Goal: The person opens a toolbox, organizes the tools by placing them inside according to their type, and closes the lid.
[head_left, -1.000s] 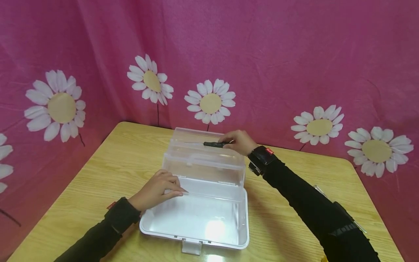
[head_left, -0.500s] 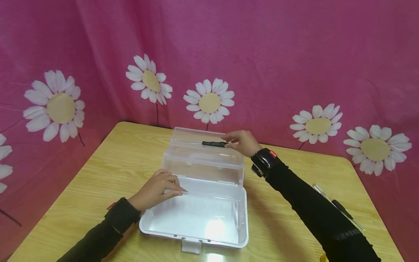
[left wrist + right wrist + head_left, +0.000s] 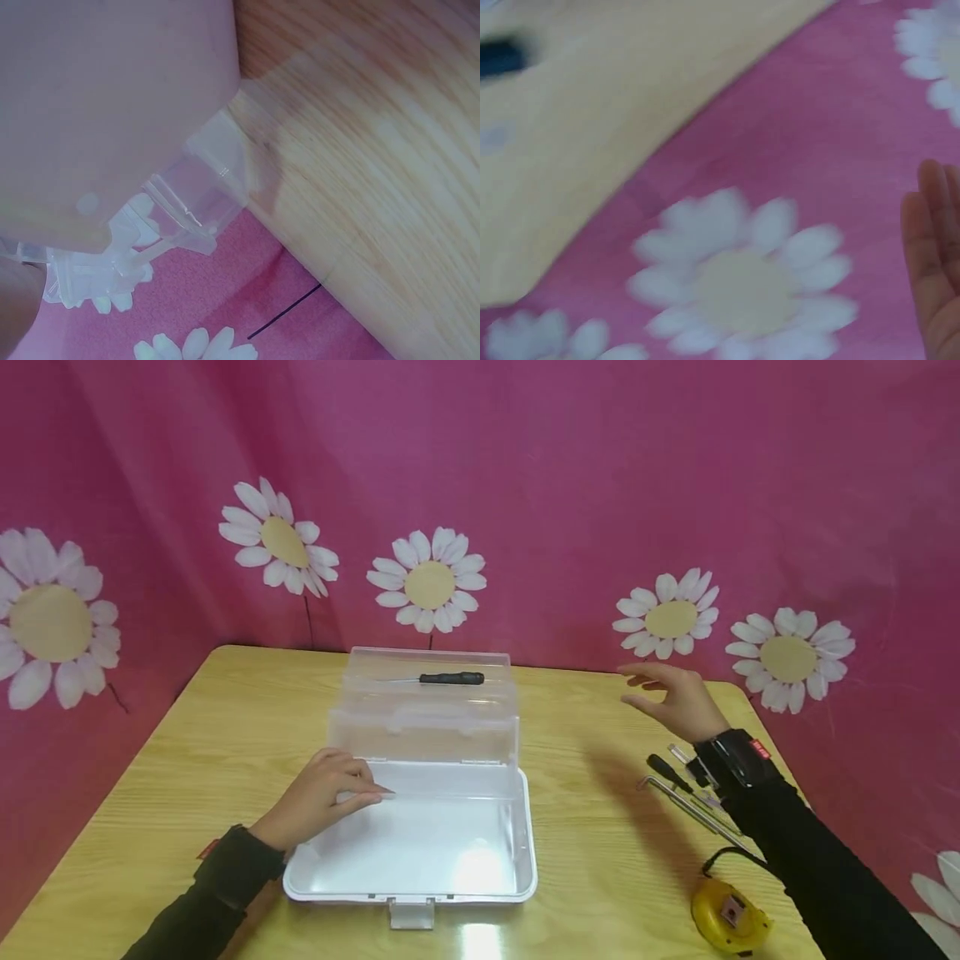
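A white storage box point(image 3: 408, 897) stands open on the table, its clear folding trays point(image 3: 427, 739) raised at the back. In the topmost clear section lies a black-handled screwdriver point(image 3: 452, 678), its shaft pointing left. My left hand point(image 3: 322, 797) reaches over the box's left rim, thumb and forefinger pinched at a see-through edge inside it. To the right of the box, my right hand point(image 3: 675, 700) hangs in the air with thumb and fingers apart and nothing between them. Its fingers point(image 3: 930, 255) show at the right side of the right wrist view.
Under my right forearm lie another black-handled screwdriver point(image 3: 667, 772), a bent metal rod point(image 3: 697, 810) and a clear-handled tool point(image 3: 681, 755). A yellow tape measure point(image 3: 727, 917) sits nearer the front. Behind the table point(image 3: 247, 718) hangs a pink flowered curtain point(image 3: 540, 552).
My right hand has let go of the black-handled screwdriver, leaving it in the top clear section, and moved right. The head view has turned right; my left hand keeps its place at the box.
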`<action>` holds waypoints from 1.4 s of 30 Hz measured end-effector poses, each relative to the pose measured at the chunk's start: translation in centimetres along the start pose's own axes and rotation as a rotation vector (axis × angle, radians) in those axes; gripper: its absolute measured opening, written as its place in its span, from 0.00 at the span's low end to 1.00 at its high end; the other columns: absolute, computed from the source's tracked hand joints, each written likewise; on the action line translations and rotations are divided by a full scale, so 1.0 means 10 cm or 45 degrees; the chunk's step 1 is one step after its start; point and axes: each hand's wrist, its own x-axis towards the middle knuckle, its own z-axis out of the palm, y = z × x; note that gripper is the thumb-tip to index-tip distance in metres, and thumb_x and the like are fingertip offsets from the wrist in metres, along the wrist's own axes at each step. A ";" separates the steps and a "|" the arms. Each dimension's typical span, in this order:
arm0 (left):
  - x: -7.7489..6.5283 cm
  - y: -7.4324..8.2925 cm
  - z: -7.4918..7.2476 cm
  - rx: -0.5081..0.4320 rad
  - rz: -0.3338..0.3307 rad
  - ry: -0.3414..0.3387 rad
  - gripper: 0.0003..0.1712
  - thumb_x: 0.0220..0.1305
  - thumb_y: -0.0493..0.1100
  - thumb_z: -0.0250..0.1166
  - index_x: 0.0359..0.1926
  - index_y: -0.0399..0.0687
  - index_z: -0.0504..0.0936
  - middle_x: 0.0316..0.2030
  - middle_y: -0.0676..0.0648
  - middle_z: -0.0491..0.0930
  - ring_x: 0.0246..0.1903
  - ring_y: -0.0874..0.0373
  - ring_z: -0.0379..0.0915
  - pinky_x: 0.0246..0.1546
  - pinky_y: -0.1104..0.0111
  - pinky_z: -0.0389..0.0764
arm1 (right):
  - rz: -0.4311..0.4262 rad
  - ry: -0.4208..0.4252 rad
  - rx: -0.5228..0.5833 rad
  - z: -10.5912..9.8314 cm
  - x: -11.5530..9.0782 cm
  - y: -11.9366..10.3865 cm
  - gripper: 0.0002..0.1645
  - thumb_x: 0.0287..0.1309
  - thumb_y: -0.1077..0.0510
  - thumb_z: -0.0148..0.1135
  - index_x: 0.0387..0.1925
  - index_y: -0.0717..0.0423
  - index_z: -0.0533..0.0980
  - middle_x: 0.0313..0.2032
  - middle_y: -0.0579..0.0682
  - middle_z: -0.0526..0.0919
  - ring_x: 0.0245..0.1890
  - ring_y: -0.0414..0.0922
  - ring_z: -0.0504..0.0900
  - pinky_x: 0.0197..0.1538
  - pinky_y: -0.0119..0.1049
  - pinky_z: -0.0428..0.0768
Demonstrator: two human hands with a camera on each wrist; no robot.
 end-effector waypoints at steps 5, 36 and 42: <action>-0.03 -0.03 -0.05 0.027 -0.030 -0.031 0.06 0.57 0.46 0.66 0.35 0.61 0.88 0.26 0.67 0.74 0.34 0.70 0.67 0.50 0.61 0.63 | 0.167 -0.155 -0.138 -0.11 -0.38 0.37 0.23 0.52 0.65 0.66 0.51 0.64 0.76 0.46 0.64 0.81 0.42 0.59 0.81 0.46 0.54 0.78; -0.01 0.02 0.01 0.057 -0.018 0.022 0.07 0.54 0.46 0.68 0.35 0.61 0.89 0.27 0.68 0.73 0.34 0.72 0.65 0.49 0.64 0.62 | 0.515 -0.434 -0.253 0.26 -0.56 1.28 0.03 0.51 0.64 0.65 0.26 0.62 0.82 0.22 0.52 0.80 0.26 0.46 0.76 0.32 0.38 0.73; 0.00 0.00 0.03 0.025 -0.027 0.001 0.07 0.55 0.47 0.67 0.35 0.62 0.88 0.26 0.69 0.73 0.34 0.72 0.66 0.50 0.63 0.62 | 0.500 -0.381 -0.278 0.29 -0.53 1.22 0.06 0.54 0.61 0.62 0.28 0.60 0.83 0.24 0.53 0.82 0.28 0.47 0.78 0.32 0.41 0.76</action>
